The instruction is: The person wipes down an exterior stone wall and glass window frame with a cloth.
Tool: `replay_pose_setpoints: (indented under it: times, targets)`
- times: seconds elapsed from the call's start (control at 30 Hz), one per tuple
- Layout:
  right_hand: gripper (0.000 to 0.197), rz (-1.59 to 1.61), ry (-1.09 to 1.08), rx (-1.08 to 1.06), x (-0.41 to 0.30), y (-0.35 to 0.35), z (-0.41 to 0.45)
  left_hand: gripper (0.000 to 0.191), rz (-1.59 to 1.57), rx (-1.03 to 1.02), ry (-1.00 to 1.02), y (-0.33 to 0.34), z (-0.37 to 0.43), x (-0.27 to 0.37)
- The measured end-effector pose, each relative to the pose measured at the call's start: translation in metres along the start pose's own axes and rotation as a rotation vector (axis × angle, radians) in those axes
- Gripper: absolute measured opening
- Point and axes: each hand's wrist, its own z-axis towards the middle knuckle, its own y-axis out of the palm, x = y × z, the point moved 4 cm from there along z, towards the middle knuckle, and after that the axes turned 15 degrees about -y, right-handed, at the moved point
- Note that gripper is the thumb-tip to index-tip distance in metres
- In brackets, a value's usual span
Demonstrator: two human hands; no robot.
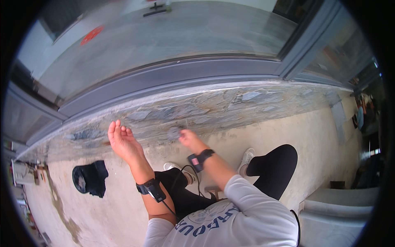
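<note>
My right hand (190, 139) has its fingers closed on a small round striped thing (175, 133), blurred and too small to name surely, in front of the stone-clad low wall (213, 105). To its left my left hand (122, 139) is raised before the same wall, palm up with the fingers loosely curled, and nothing shows in it. A black strap with a small device sits on each of my arms, and a cable runs from each device. Above the wall stands a large window with a grey metal frame (209, 69).
A black bin or bag-lined container (92, 179) stands on the concrete floor (120, 216) at the left. Grey steps or a ledge (336, 207) lie at the lower right. I sit low, my knees bent towards the wall. Cluttered objects line the far left edge.
</note>
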Motion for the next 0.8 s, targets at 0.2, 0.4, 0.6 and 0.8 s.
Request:
replay_pose_setpoints:
  times: [0.2,0.4,0.6,0.8]
  targets:
    - [0.017,0.621,0.161,0.711,-0.093,-0.151,-0.003,0.026,-0.001,-0.082,-0.082,0.004,-0.006,0.004]
    - [0.02,-0.046,0.185,0.173,-0.124,-0.114,-0.04,0.022,0.334,-0.382,-0.315,0.022,-0.028,-0.058]
    - [0.027,0.195,0.133,0.079,-0.204,-0.041,-0.068,0.044,1.314,-0.908,0.022,0.079,-0.099,-0.129]
    - [0.022,0.199,0.166,0.008,-0.221,-0.042,-0.103,0.064,1.475,-0.995,0.078,0.068,-0.148,-0.164]
